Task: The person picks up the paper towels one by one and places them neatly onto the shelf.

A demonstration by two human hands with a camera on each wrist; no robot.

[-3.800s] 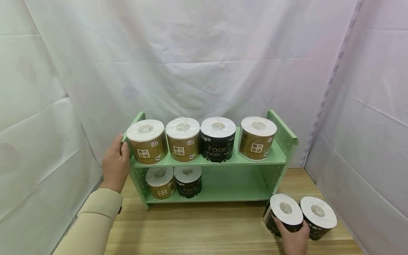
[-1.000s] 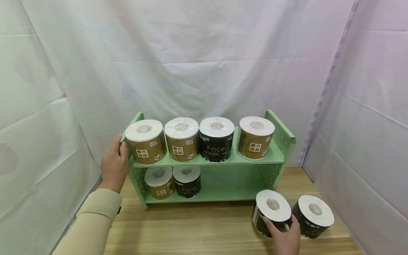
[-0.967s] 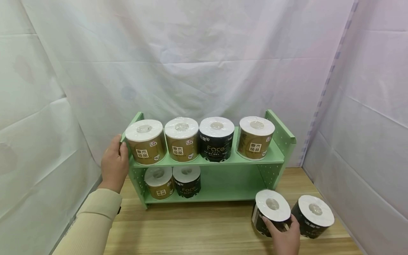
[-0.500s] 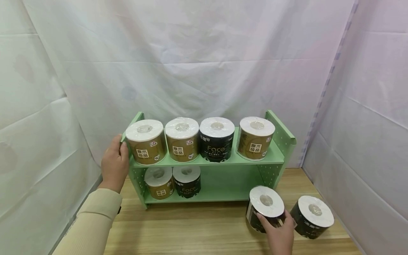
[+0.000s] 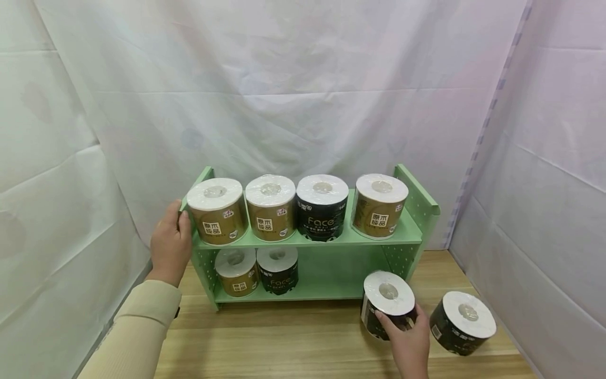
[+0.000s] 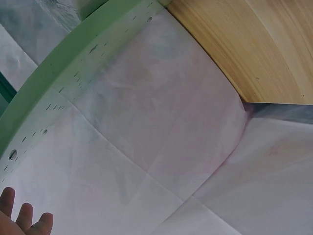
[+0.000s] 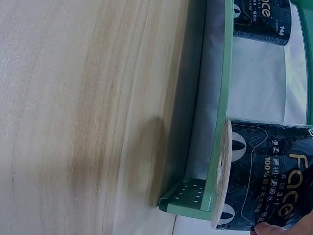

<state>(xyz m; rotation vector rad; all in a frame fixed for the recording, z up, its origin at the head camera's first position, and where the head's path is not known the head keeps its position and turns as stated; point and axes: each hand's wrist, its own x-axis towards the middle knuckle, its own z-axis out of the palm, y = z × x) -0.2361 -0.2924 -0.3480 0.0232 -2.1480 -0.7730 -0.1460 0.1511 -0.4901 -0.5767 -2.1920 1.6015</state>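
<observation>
A black-wrapped toilet paper roll (image 5: pixel 388 302) is in my right hand (image 5: pixel 409 339), thumb and fingers gripping its sides. It is raised off the table, slightly tilted, in front of the lower tier's right end. In the right wrist view the held roll (image 7: pixel 259 176) shows its "Face" label, with a bit of my fingers at its edge. My left hand (image 5: pixel 170 242) holds the front edge of the left side panel of the green shelf (image 5: pixel 303 243). The left wrist view shows several fingers (image 6: pixel 25 215) outside that panel; the thumb is hidden there.
Three gold rolls (image 5: pixel 271 218) and a black one (image 5: pixel 322 218) stand on the upper tier. Below, a gold roll (image 5: pixel 236 273) and a black roll (image 5: pixel 278 271) stand at left. Another black roll (image 5: pixel 464 322) is on the wooden table (image 5: pixel 284 342). White cloth surrounds three sides.
My right hand has moved the black roll leftward and up toward the shelf, widening the gap from the other black roll. My left hand stays on the side panel.
</observation>
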